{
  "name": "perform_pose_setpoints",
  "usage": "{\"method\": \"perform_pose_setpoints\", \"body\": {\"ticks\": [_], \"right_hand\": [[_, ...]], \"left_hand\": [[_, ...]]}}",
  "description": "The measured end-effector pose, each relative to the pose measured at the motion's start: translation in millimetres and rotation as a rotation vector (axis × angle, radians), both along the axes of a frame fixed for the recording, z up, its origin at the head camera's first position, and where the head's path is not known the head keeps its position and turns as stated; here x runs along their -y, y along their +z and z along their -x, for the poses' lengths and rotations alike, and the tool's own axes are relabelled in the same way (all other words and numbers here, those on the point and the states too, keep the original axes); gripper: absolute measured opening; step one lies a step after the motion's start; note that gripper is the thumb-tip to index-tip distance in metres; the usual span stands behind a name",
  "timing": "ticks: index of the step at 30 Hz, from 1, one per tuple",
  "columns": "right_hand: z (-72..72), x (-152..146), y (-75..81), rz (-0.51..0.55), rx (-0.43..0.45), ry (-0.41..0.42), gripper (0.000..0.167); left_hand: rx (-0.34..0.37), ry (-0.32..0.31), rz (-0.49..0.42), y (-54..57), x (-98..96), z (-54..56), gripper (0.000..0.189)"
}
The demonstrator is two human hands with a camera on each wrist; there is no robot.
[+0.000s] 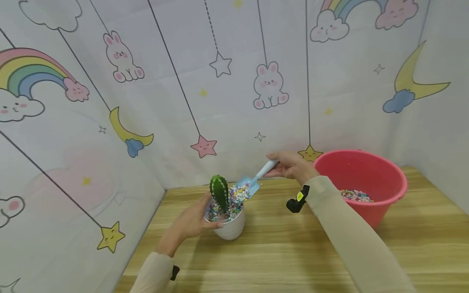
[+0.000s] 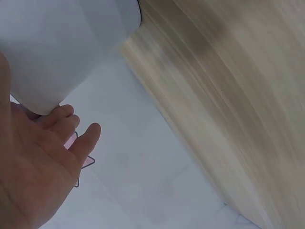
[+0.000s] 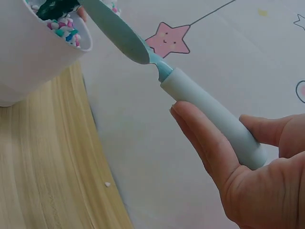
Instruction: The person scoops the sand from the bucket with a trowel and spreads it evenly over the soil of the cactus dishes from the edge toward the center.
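Note:
A green cactus (image 1: 219,192) stands upright in a white pot (image 1: 231,230), with multicoloured pebbles (image 1: 216,214) around its base. My left hand (image 1: 190,219) holds the pot by its left side, thumb at the front; the left wrist view shows its fingers against the pot wall. In my right hand (image 1: 291,165) is the pale handle of a light blue hand trowel (image 1: 265,169), pinched between thumb and fingers. The trowel's blade carries a heap of pebbles (image 1: 240,192) at the pot's right rim, beside the cactus. In the right wrist view the blade's underside shows.
A red bucket (image 1: 393,185) with more coloured pebbles (image 1: 356,195) inside stands on the right, behind my right forearm. One pale pebble (image 3: 107,184) lies on the wooden tabletop (image 1: 278,252). A printed cloth (image 1: 234,110) hangs behind the table.

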State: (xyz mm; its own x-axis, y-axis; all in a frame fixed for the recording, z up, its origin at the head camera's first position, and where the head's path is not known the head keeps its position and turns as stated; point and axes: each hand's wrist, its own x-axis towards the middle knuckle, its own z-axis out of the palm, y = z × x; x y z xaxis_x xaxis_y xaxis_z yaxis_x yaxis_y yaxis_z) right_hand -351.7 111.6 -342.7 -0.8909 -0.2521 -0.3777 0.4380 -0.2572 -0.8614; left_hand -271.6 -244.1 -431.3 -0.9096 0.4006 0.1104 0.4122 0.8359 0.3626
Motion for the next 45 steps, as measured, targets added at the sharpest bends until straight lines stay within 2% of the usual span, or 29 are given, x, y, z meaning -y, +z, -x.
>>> {"method": "perform_pose_setpoints", "body": {"ticks": [10,16,18,23,25,28,31,37,40,42,45], "right_hand": [[-4.8,7.1,-5.7,-0.064,-0.049,-0.019,0.027],[-8.7,12.0,-2.8,-0.089,-0.108,0.001,0.04],[-9.7,14.0,-1.4,-0.099,-0.125,0.009,0.043],[-10.8,16.8,0.3,-0.104,-0.135,0.004,0.041],[-11.6,17.1,0.9,-0.104,-0.132,-0.004,0.039],[-13.0,16.9,1.9,-0.1,-0.129,-0.013,0.034],[-13.3,15.8,1.6,-0.097,-0.127,-0.017,0.031],[-13.3,11.1,-0.4,-0.11,-0.134,-0.026,0.035],[-13.4,8.3,-1.2,-0.115,-0.138,-0.028,0.034],[-14.0,6.9,-1.5,-0.116,-0.141,-0.025,0.035],[-14.9,4.6,-1.8,-0.115,-0.148,-0.023,0.039]], "left_hand": [[-0.094,0.096,0.046,-1.6,-16.4,-14.4,0.114],[-0.134,0.151,0.095,-3.2,-24.5,-21.3,0.126],[-0.124,0.138,0.074,-3.3,-23.5,-21.3,0.124],[-0.063,0.048,-0.035,0.1,-13.7,-14.3,0.11],[-0.045,0.01,-0.057,1.5,-9.4,-10.5,0.112],[-0.017,-0.014,-0.074,1.4,-5.5,-7.5,0.117],[-0.015,0.002,-0.079,-0.6,-6.6,-10.0,0.12],[-0.097,0.108,-0.014,-5.0,-19.3,-22.2,0.121],[-0.105,0.138,0.018,-4.6,-23.2,-27.5,0.123],[-0.095,0.125,0.007,-2.7,-22.5,-28.6,0.122],[-0.063,0.06,-0.011,0.5,-16.1,-25.4,0.121]]}}
